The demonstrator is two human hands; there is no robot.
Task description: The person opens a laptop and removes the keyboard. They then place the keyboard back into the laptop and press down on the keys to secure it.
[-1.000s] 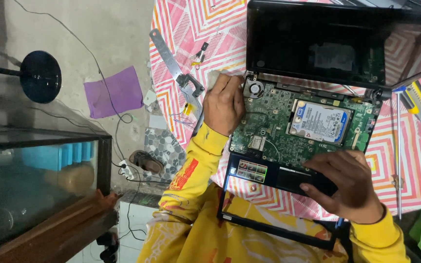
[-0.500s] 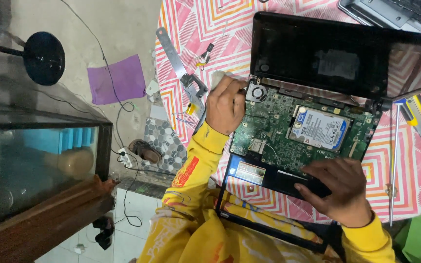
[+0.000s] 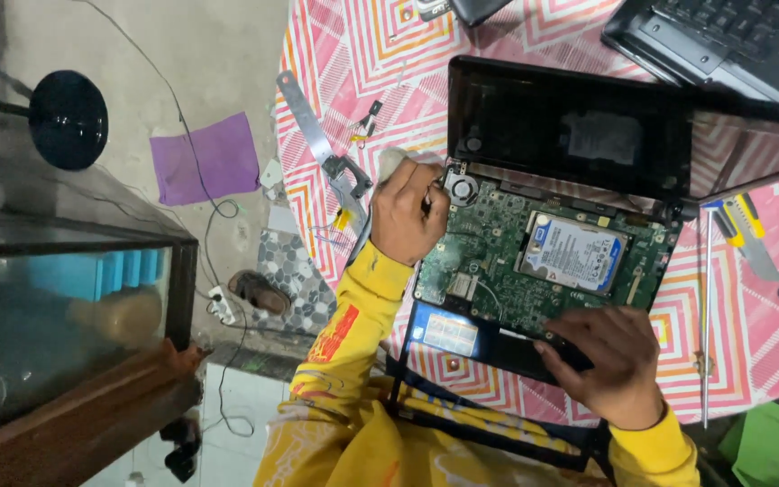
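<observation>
Opened black laptop base (image 3: 543,271), green board bare: rigid, fragile; left hand (image 3: 407,216) pinching, perhaps a tool, right hand (image 3: 610,361) gripping front edge.

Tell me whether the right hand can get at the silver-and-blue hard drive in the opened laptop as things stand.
Probably yes. The right hand rests on the black battery strip at the near edge, and the silver-and-blue rectangular hard drive lies uncovered on the green circuit board just beyond it. The left hand is off to the side.

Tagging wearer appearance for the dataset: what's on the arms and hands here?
Both hands bare: no gloves seen on left hand or right hand. Long bright yellow sleeves with ribbed cuffs; the left sleeve carries a red printed marking, the right sleeve looks plain.
</observation>
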